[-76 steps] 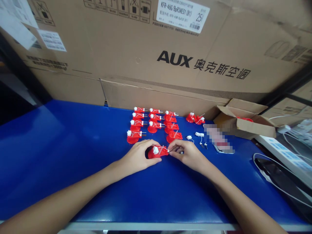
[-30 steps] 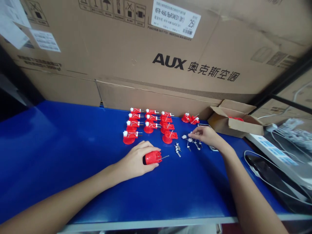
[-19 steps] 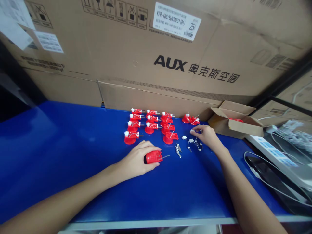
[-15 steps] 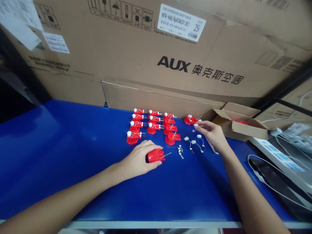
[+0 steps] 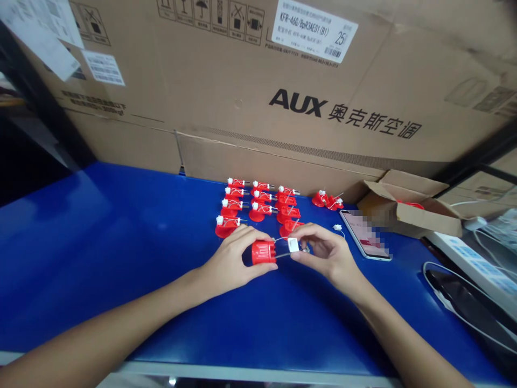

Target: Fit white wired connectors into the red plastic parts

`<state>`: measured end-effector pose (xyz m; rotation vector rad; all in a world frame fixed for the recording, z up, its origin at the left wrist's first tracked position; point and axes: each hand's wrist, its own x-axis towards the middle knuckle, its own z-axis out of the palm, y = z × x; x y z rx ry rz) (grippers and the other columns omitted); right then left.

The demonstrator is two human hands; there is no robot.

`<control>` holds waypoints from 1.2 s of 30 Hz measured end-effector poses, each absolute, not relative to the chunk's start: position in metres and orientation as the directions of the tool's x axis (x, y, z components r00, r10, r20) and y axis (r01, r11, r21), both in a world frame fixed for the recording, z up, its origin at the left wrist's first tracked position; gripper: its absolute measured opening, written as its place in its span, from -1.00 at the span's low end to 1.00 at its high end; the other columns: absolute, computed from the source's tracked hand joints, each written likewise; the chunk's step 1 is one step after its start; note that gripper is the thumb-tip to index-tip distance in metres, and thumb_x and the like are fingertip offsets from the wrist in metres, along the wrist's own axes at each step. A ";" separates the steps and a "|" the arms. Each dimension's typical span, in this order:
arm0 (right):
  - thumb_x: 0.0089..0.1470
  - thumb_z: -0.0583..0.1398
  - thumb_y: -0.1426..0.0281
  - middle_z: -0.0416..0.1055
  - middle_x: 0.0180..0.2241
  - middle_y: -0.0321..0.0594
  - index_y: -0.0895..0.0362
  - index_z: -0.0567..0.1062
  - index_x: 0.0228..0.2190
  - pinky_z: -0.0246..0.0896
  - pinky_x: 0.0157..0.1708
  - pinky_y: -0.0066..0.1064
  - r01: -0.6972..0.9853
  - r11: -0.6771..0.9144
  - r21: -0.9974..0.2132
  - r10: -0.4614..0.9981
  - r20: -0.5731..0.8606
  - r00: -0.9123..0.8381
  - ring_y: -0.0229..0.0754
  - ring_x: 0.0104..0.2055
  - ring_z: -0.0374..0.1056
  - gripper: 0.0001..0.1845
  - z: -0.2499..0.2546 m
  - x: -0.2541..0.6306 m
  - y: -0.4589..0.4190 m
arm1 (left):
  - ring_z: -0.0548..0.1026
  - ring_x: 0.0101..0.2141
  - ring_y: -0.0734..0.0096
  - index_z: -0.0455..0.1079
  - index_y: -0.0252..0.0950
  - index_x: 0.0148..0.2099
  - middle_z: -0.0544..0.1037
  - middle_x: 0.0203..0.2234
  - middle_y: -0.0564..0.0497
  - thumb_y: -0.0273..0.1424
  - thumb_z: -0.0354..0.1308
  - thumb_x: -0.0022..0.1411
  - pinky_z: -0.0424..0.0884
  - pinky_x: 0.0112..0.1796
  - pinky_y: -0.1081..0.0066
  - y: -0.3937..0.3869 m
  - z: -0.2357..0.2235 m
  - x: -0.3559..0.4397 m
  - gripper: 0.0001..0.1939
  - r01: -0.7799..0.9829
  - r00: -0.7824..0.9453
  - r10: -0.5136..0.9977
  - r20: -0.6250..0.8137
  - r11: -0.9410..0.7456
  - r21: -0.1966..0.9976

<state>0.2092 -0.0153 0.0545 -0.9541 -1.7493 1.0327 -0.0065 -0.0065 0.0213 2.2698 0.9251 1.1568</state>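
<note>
My left hand (image 5: 230, 258) is closed around a red plastic holder (image 5: 262, 252), which lies on its side with a thin metal rod sticking out to the right. Pinched between the thumb and fingertips of my right hand (image 5: 329, 256) is a small white plastic connector (image 5: 293, 245), close to the rod's end; I cannot tell whether the two touch. Beyond my hands stand rows of red holders (image 5: 226, 227), many fitted with white connectors and wires. One loose white connector (image 5: 337, 227) with a wire shows past my right hand, which hides much of the small parts there.
Two more red pieces (image 5: 334, 202) stand at the back near an open cardboard box (image 5: 428, 221). A phone (image 5: 365, 237) lies right of my right hand. Farther right are a white power strip (image 5: 464, 264) and a black device (image 5: 456, 291). A large carton (image 5: 226, 118) walls the blue table's (image 5: 161, 302) back.
My right hand has come from the back right toward my left hand, bringing the white connector to the red holder's rod. The phone is now uncovered. My left hand keeps its hold.
</note>
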 end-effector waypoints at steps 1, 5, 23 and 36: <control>-0.10 0.32 0.46 0.39 -0.32 -0.26 0.06 0.47 -0.30 0.15 -0.31 -0.39 0.170 0.357 -0.919 0.897 0.285 -0.339 -0.25 -0.29 0.25 -0.75 0.054 0.208 -0.017 | 0.42 -0.24 0.32 0.34 -0.28 -0.14 0.49 -0.26 -0.02 -0.28 0.28 0.04 0.34 -0.18 0.33 -0.007 0.022 -0.007 -0.65 0.362 0.438 0.711 0.550 -0.700 0.616; -0.10 0.31 0.45 0.37 -0.31 -0.26 0.07 0.45 -0.29 0.14 -0.35 -0.39 0.125 0.312 -0.942 0.898 0.249 -0.363 -0.27 -0.33 0.24 -0.74 0.056 0.210 -0.018 | 0.40 -0.24 0.33 0.34 -0.29 -0.13 0.48 -0.26 -0.03 -0.31 0.27 0.06 0.33 -0.18 0.33 -0.008 0.022 -0.008 -0.67 0.358 0.446 0.688 0.572 -0.723 0.590; -0.02 0.26 0.48 0.44 -0.23 -0.21 0.07 0.50 -0.23 0.25 -0.18 -0.33 0.247 0.464 -0.851 0.837 0.330 -0.436 -0.20 -0.21 0.35 -0.75 0.039 0.197 -0.025 | 0.39 -0.33 0.37 0.34 -0.31 -0.21 0.47 -0.36 -0.01 -0.34 0.27 0.05 0.34 -0.28 0.36 -0.011 0.018 -0.005 -0.73 0.364 0.436 0.653 0.619 -0.757 0.543; -0.15 0.35 0.46 0.47 -0.33 -0.25 0.04 0.58 -0.45 0.29 -0.22 -0.33 0.093 0.346 -0.934 0.886 0.293 -0.360 -0.20 -0.27 0.39 -0.88 0.037 0.193 -0.026 | 0.37 -0.41 0.37 0.34 -0.35 -0.20 0.48 -0.44 -0.04 -0.38 0.26 0.05 0.35 -0.35 0.35 -0.020 0.021 -0.008 -0.73 0.357 0.448 0.525 0.724 -0.847 0.393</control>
